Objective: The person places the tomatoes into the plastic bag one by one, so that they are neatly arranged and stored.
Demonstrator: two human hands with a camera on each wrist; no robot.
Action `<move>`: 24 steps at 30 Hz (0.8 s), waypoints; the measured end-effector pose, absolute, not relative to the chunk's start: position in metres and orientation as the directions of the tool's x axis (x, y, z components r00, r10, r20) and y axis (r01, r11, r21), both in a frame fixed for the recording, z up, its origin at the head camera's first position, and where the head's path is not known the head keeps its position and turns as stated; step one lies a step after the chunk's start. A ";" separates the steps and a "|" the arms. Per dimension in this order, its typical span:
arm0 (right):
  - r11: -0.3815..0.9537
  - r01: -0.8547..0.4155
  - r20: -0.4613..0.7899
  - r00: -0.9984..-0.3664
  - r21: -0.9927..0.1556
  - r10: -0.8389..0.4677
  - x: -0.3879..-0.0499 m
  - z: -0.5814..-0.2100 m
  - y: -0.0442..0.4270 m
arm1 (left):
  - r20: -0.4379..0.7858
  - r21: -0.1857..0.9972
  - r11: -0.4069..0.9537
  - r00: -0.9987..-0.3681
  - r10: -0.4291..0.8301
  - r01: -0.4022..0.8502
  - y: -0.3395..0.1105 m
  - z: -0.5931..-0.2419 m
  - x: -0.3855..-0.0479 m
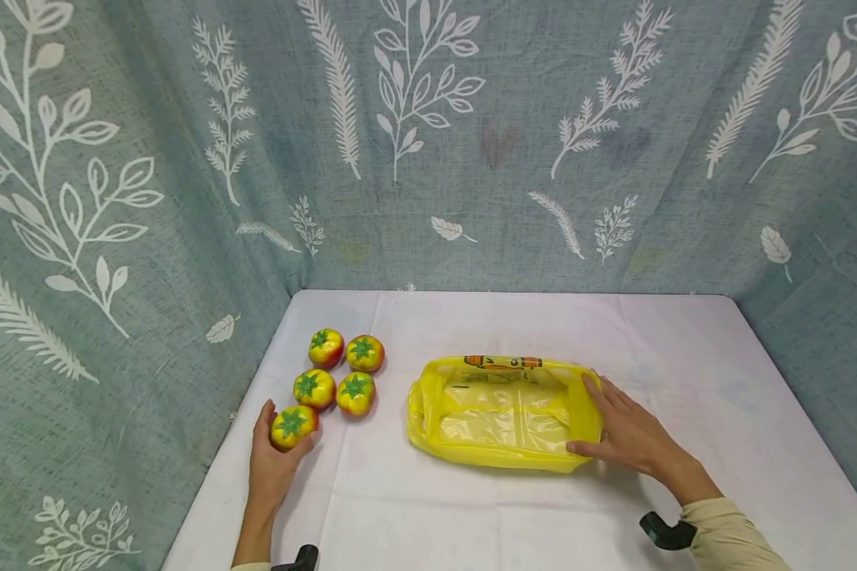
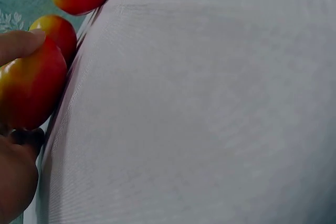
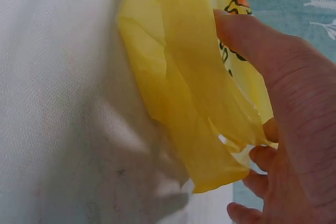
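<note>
At the left of the table, my left hand (image 1: 274,464) is wrapped round the nearest tomato (image 1: 293,427), yellow and red with a green star-shaped top. Thumb and fingers lie on opposite sides of it, and in the left wrist view this tomato (image 2: 31,87) shows its glossy red side. A yellow plastic bag (image 1: 500,456) lies in the middle with its mouth spread wide. My right hand (image 1: 632,432) holds the bag's right end, thumb and fingers at its rim. The right wrist view shows the thumb on the bag's handle part (image 3: 194,77); some fingertips are partly hidden.
Several more tomatoes (image 1: 356,394) stand close together just beyond the left hand. A white cloth (image 1: 414,523) covers the table. Grey-green curtains (image 1: 500,214) with white leaf prints surround its back and sides.
</note>
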State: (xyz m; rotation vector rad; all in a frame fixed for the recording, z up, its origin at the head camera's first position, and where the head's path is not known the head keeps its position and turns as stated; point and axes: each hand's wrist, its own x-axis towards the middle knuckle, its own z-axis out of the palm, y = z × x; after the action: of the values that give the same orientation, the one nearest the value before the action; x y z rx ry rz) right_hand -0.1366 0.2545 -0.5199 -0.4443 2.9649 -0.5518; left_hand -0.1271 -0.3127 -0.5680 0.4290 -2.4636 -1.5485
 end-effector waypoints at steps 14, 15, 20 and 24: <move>0.880 -0.278 -0.035 -0.949 -0.385 -0.315 -0.135 -0.521 0.254 | 0.024 0.880 0.449 -0.931 -0.365 -0.154 -0.315 -0.565 -0.123; 0.880 -0.281 -0.032 -0.948 -0.383 -0.317 -0.135 -0.521 0.254 | 0.033 0.878 0.454 -0.928 -0.372 -0.151 -0.315 -0.564 -0.123; 0.884 -0.280 -0.036 -0.948 -0.375 -0.316 -0.134 -0.519 0.253 | 0.062 0.877 0.461 -0.916 -0.396 -0.139 -0.313 -0.554 -0.121; 0.883 -0.282 -0.031 -0.948 -0.375 -0.316 -0.134 -0.519 0.253 | 0.087 0.888 0.449 -0.923 -0.374 -0.098 -0.307 -0.543 -0.121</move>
State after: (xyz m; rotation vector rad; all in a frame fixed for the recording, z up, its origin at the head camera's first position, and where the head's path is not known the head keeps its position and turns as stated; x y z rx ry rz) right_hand -0.1342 0.2529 -0.5190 -0.4717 2.9595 -0.5685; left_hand -0.1213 -0.3071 -0.5430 0.4068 -2.4324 -1.4648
